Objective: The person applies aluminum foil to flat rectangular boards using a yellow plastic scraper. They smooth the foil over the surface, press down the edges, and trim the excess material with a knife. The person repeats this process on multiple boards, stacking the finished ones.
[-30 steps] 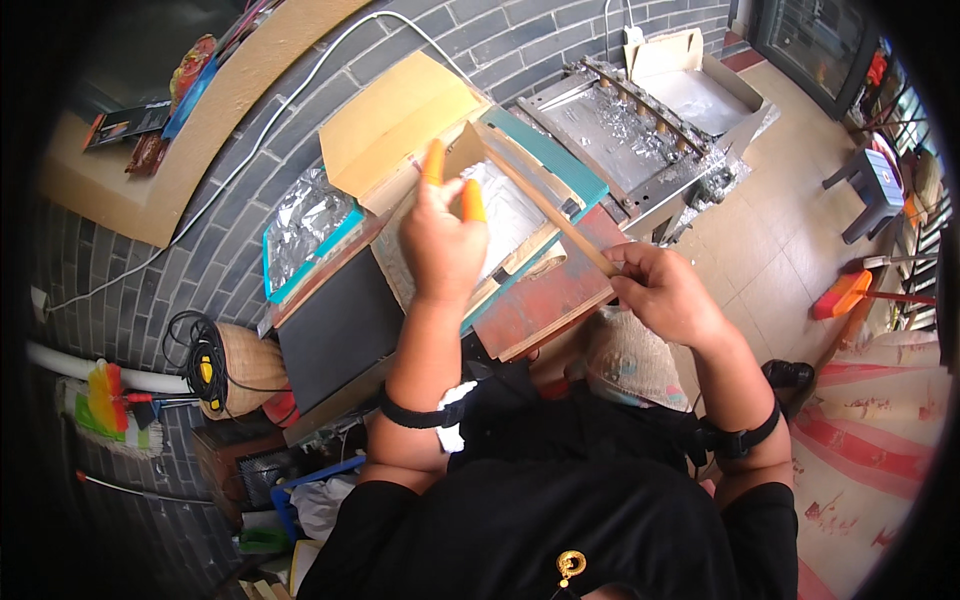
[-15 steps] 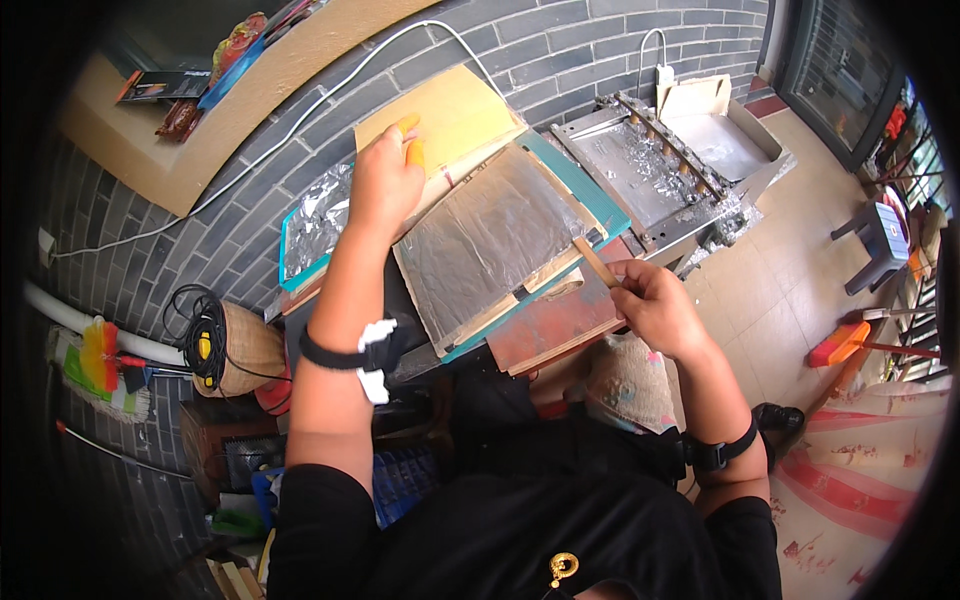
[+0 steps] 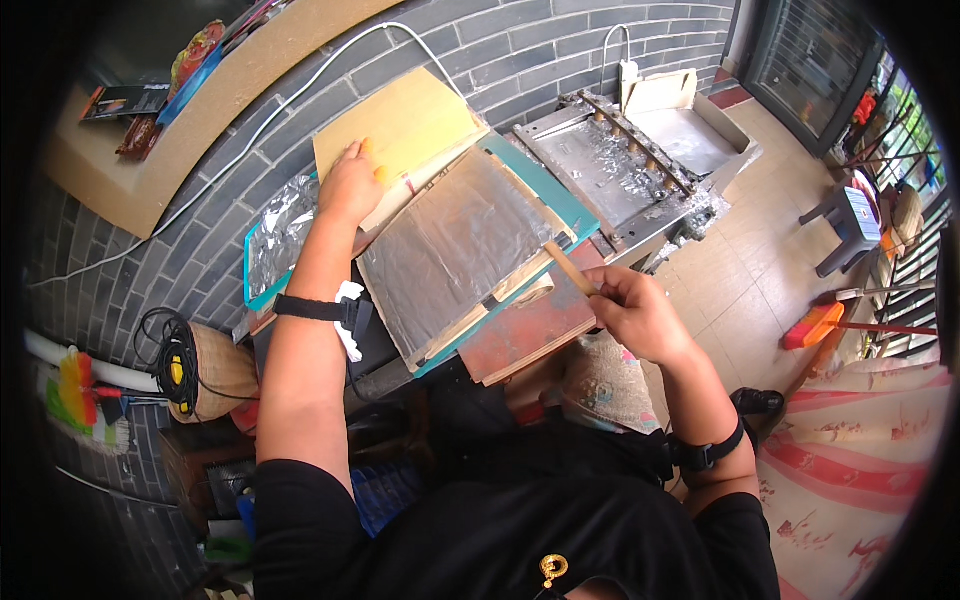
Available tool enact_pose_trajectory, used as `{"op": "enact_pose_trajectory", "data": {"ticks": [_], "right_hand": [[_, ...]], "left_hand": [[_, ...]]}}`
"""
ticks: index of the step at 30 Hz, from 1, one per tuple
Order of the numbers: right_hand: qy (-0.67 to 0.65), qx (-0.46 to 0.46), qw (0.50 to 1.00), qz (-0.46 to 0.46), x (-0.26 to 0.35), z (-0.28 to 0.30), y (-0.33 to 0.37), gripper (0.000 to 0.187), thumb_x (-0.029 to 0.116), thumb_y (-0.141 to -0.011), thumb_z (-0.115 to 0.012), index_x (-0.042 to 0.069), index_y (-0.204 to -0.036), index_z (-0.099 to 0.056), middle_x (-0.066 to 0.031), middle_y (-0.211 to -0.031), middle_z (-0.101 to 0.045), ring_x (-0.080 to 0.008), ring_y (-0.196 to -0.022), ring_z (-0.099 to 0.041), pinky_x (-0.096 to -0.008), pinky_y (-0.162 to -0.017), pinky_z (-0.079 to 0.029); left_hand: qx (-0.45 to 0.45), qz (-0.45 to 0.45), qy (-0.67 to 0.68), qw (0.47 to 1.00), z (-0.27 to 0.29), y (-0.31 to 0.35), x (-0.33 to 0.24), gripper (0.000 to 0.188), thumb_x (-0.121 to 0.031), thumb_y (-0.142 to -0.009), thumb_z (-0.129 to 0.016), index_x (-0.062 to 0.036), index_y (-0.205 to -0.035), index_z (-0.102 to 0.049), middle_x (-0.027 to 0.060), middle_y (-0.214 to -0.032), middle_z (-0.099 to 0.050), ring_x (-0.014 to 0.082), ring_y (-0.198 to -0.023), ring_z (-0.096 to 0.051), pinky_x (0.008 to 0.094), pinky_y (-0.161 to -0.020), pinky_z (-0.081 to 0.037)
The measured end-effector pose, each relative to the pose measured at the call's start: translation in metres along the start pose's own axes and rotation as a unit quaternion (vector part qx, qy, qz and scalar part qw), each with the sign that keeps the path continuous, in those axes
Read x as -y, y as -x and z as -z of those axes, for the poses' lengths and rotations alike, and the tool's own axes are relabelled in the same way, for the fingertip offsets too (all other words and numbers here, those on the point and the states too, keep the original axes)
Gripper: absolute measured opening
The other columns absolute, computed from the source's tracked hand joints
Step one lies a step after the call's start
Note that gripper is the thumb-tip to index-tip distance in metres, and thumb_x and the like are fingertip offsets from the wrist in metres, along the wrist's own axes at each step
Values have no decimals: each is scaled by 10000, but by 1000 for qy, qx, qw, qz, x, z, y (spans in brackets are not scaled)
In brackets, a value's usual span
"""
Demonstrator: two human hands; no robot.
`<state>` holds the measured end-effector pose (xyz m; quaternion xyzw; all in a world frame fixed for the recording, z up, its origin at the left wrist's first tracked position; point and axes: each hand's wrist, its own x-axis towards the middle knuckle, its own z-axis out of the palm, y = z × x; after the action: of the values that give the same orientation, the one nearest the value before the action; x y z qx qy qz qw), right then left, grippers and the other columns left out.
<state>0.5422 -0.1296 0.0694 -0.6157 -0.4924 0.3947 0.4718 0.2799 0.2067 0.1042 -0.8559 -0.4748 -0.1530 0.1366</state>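
My left hand, with yellow covers on fingertips, rests on the lower left part of a yellow sheet. Its fingers look extended and slightly apart, with nothing visible gripped. Between the thumb and fingers of my right hand is a thin, flat wooden strip. The strip's far tip meets the right corner of a stack of sheets topped by a dark grey, wrinkled sheet. Under that stack lies a teal board. A small red mark shows beside the yellow sheet's lower edge.
A teal-edged tray with crumpled silver foil sits left of my left hand. To the right stands a metal frame scattered with foil scraps. A reddish board lies nearer me. A stool and an orange broom stand farther right.
My left hand has lowered onto the yellow sheet, its fingers flatter than before. My right hand keeps the strip at the stack's corner. The whole view has shifted slightly.
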Motion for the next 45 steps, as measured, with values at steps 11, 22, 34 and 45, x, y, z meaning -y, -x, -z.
{"op": "enact_pose_trajectory", "data": {"ticks": [11, 22, 34, 45], "right_hand": [[-36, 23, 999, -10, -2, 2, 3, 275, 21, -898, -537, -9, -1164, -598, 21, -681, -542, -45, -548, -468, -215, -490, -371], [-20, 44, 999, -1, -8, 5, 6, 260, 43, -906, -539, -20, -1151, -596, 25, -680, -531, -48, -546, -466, -218, -484, -365], [-24, 46, 998, -23, -3, 9, 11, 267, 60, -912, -547, -31, -1159, -591, 26, -672, -510, -56, -578, -474, -227, -511, -384], [-29, 38, 999, -11, 0, 8, 11, 250, 40, -904, -544, -15, -1141, -603, 18, -686, -533, -52, -576, -473, -225, -506, -378]], "left_hand": [[-71, 70, 140, 985, 76, 34, -42, 330, -80, -867, -534, -52, -1177, -642, 216, -1088, -649, 361, -1008, -626, 405, -891, -498], [-62, 38, 252, 965, 67, 170, -108, 326, -64, -934, -489, -8, -1239, -589, 208, -1273, -579, 349, -1176, -560, 388, -990, -456], [-14, 22, 247, 969, 31, 198, -131, 318, -67, -915, -524, 3, -1214, -606, 197, -1272, -583, 337, -1204, -541, 387, -1006, -444], [-22, 34, 283, 958, 35, 198, -131, 319, -95, -896, -578, 2, -1197, -613, 206, -1245, -596, 341, -1192, -551, 390, -1025, -423]]}}
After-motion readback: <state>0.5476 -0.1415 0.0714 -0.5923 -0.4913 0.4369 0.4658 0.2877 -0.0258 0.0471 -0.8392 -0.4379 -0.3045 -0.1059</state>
